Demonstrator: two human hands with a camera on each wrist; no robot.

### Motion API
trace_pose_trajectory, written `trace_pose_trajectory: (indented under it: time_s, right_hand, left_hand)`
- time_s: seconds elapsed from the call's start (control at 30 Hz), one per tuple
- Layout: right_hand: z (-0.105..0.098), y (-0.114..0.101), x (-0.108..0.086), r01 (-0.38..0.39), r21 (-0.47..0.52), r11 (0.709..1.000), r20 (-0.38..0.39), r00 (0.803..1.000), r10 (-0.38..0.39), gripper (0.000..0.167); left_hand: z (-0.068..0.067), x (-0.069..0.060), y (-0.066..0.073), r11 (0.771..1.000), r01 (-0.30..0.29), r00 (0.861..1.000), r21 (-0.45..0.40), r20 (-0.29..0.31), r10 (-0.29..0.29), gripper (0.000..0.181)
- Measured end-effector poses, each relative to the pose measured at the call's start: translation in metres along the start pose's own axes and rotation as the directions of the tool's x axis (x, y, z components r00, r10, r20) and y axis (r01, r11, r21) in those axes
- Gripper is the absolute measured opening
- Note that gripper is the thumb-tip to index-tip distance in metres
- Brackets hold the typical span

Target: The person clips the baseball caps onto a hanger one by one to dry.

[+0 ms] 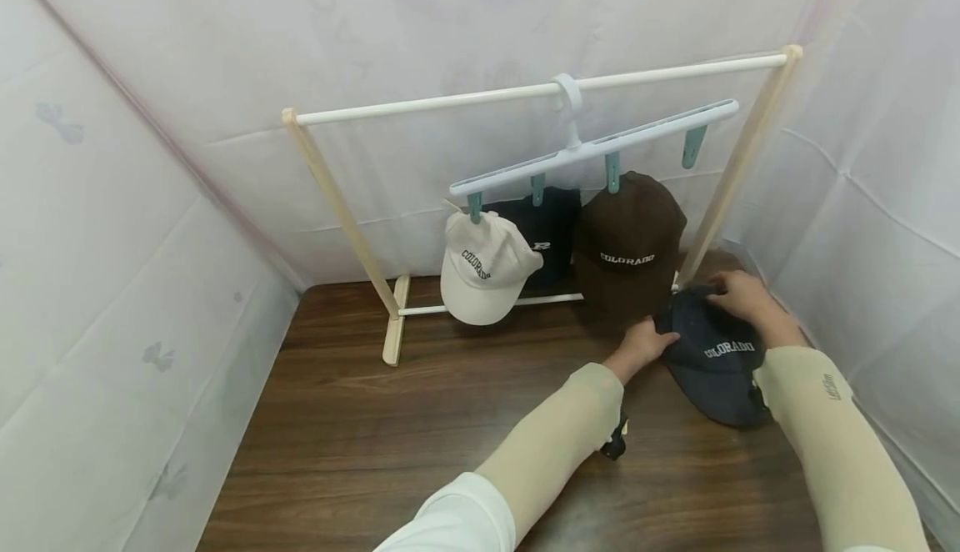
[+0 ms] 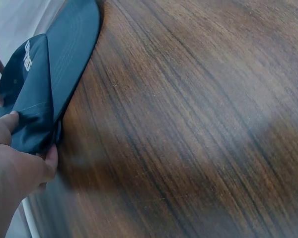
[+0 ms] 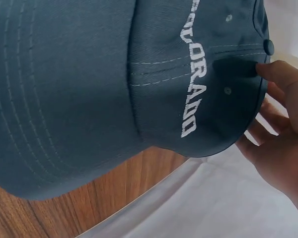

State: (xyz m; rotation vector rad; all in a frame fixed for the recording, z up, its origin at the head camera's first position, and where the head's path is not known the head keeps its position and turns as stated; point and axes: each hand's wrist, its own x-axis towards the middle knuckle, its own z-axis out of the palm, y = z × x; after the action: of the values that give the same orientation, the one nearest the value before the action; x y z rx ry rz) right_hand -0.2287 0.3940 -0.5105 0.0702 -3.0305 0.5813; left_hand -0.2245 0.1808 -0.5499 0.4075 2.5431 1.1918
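Observation:
A navy baseball cap [image 1: 697,377] with white COLORADO lettering is at the right side of the table, brim toward the near edge. My left hand [image 1: 641,342] pinches its left edge; in the left wrist view the thumb of the left hand [image 2: 17,168] lies on top of the fabric and fingers are beneath. The right hand [image 1: 746,298] holds the crown, and in the right wrist view the thumb of that hand [image 3: 283,111] presses beside the top button, fingers behind the crown. The cap's inside is hidden.
A white hanger [image 1: 525,168] with teal clips hangs tilted from a wood-and-white rack [image 1: 450,102]. Below it are a cream cap [image 1: 480,281] at a clip, a black cap [image 1: 558,223] partly covered, and a brown cap [image 1: 630,227]. White sheeting surrounds the brown table [image 1: 337,419].

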Motion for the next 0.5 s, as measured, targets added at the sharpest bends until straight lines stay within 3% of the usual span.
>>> trace_pose_trajectory:
  time_s: [0.2,0.37,0.5]
  right_hand:
    - [0.0024,0.0034,0.0051,-0.042,-0.015,0.999,0.095,0.995,0.043,0.041]
    - [0.0009,0.0062,0.0039,0.004,-0.004,1.000,0.034,0.999,-0.004,0.029]
    - [-0.0046,0.0076,-0.0006,0.034,0.005,0.999,0.004,0.999,-0.034,0.024]
  left_hand:
    - [0.0015,0.0011,-0.0006,0.997,0.035,0.999,0.062,0.013,-0.036,0.051]
    - [0.0026,0.0008,0.0019,0.998,0.021,1.000,0.052,-0.011,-0.021,0.046]
    - [0.0032,-0.0022,0.0061,0.999,0.030,0.999,-0.024,-0.023,-0.030,0.047]
